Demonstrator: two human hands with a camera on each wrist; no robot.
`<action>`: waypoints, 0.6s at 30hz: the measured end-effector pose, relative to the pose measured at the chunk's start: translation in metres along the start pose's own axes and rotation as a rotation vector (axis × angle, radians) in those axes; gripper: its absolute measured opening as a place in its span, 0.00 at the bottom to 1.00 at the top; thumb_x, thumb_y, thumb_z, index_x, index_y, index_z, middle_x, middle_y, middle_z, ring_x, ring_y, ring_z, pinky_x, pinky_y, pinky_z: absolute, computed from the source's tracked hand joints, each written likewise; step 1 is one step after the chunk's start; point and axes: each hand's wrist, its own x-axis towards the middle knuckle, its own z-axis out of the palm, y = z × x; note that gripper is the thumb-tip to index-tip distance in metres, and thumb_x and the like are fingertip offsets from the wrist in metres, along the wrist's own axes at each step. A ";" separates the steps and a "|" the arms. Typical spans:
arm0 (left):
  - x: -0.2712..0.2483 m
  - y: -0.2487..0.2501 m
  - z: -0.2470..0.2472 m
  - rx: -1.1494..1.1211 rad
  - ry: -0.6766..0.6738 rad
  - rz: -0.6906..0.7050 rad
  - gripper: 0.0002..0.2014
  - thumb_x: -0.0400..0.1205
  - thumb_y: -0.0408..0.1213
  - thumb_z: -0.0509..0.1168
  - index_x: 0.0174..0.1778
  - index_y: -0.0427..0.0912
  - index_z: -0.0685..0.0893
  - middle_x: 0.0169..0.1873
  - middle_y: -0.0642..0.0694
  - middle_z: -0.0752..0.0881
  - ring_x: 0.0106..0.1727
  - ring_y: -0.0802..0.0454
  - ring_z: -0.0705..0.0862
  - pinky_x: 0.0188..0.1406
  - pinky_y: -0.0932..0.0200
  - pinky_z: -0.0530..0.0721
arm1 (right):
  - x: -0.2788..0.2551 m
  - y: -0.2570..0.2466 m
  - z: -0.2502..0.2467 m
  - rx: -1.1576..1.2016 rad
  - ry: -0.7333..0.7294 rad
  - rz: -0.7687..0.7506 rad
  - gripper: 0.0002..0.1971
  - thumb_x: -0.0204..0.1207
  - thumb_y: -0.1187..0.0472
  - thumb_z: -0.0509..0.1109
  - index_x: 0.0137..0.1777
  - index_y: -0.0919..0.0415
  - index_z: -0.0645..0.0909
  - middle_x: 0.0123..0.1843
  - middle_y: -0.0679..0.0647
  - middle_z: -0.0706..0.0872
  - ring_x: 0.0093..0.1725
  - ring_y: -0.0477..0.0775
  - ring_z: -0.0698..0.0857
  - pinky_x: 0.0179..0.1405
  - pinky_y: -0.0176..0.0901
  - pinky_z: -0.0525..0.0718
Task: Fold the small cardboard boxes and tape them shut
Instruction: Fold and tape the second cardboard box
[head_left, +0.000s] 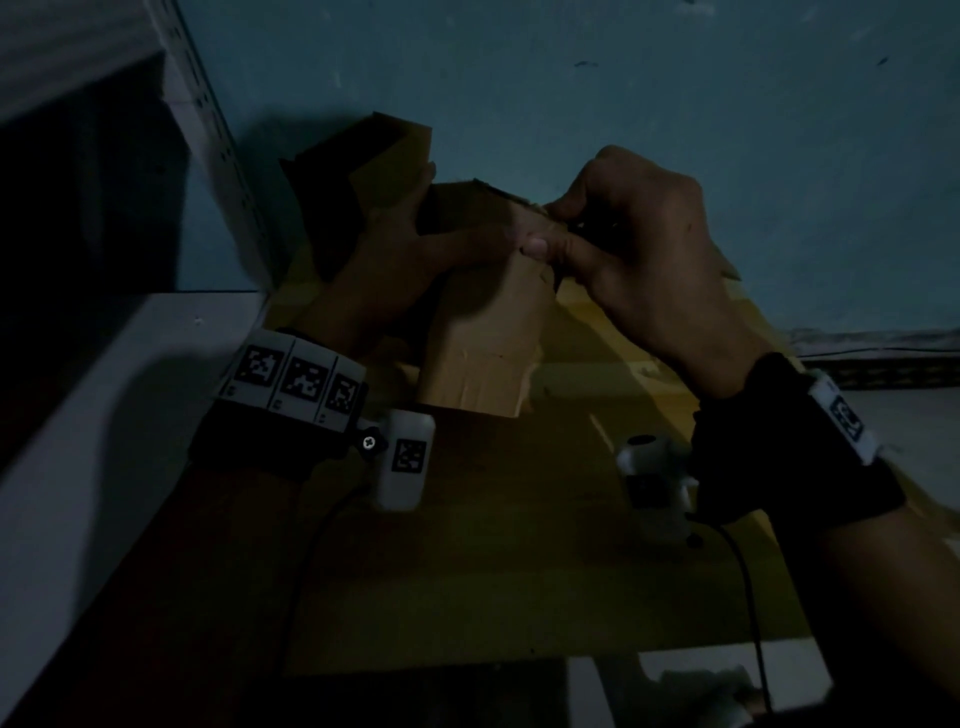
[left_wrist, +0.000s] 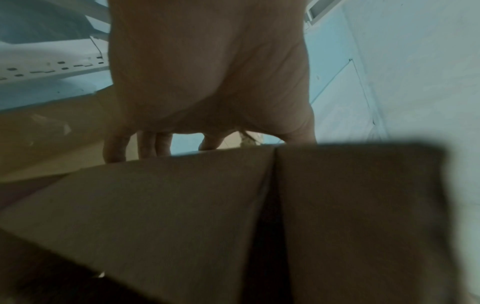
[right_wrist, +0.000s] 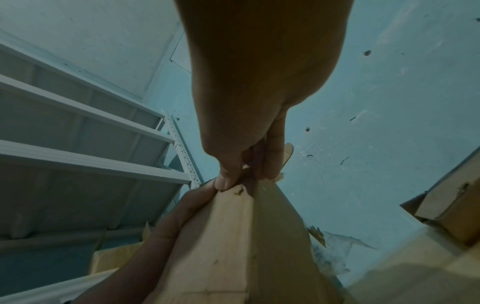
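The small cardboard box (head_left: 483, 332) stands upright between both hands — left hand (head_left: 395, 275) gripping its side at nine o'clock, right hand (head_left: 639, 249) pinching its top corner at one o'clock.

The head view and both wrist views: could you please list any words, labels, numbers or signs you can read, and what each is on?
No readable words or numbers in any view.
Left wrist band: square black-and-white coded markers, patterns only, no letters.
Small white device below that band: one such marker.
Right wrist band: a marker, too blurred to read.
Cardboard box: plain, no print visible.
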 end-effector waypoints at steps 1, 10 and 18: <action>-0.001 0.001 0.000 -0.002 0.000 0.002 0.59 0.59 0.64 0.81 0.85 0.54 0.61 0.76 0.47 0.74 0.71 0.46 0.79 0.66 0.43 0.83 | 0.000 0.000 0.000 -0.007 -0.001 -0.002 0.15 0.76 0.51 0.78 0.45 0.65 0.83 0.42 0.53 0.82 0.40 0.51 0.81 0.37 0.48 0.80; -0.012 0.014 0.000 -0.025 0.029 -0.061 0.25 0.73 0.50 0.75 0.62 0.55 0.71 0.52 0.59 0.80 0.53 0.60 0.82 0.53 0.61 0.83 | -0.002 -0.014 0.000 -0.167 0.109 -0.061 0.17 0.78 0.47 0.76 0.50 0.61 0.81 0.51 0.55 0.83 0.37 0.48 0.79 0.34 0.50 0.80; -0.015 0.017 0.002 -0.040 0.076 -0.030 0.40 0.73 0.50 0.74 0.81 0.51 0.65 0.56 0.57 0.78 0.58 0.54 0.81 0.56 0.58 0.82 | -0.003 -0.016 0.003 -0.101 0.022 0.001 0.11 0.79 0.49 0.75 0.48 0.58 0.84 0.40 0.48 0.87 0.37 0.48 0.84 0.36 0.55 0.84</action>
